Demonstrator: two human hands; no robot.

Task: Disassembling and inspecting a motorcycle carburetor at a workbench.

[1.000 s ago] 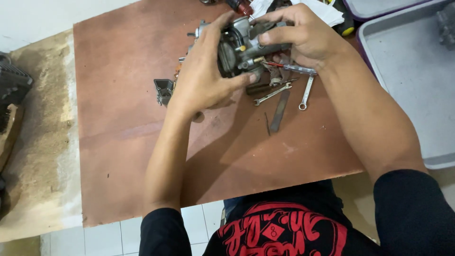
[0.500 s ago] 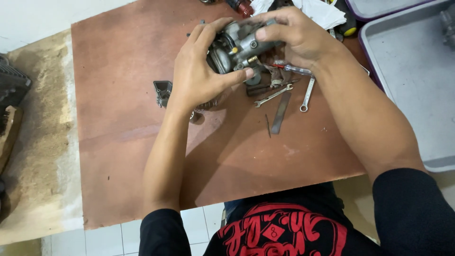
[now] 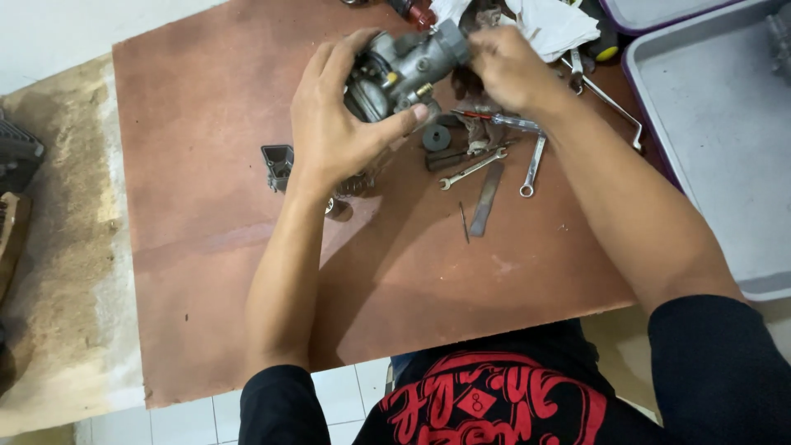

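Reddish-brown board covers the desk (image 3: 206, 165), with a dusty, sandy strip along its left edge and pale floor tiles at the near side. Above the far middle of the desk, the left hand (image 3: 334, 124) holds a grey metal carburetor (image 3: 404, 70), its fingers curled over the far side and the thumb pressed against the near side, so the part is clamped in the palm and lifted off the board. The right hand (image 3: 511, 70) meets the carburetor's right end, its fingers bunched together on that end; what they pinch cannot be told. Below the hands lie a small dark square housing (image 3: 278, 162) to the left, a black round disc (image 3: 436, 138), a small open-end spanner (image 3: 472, 168), a ring spanner (image 3: 533, 166) and a flat metal strip (image 3: 487, 198). A white rag (image 3: 552, 25) sits at the far edge, and a grey tray (image 3: 709, 124) fills the right side.
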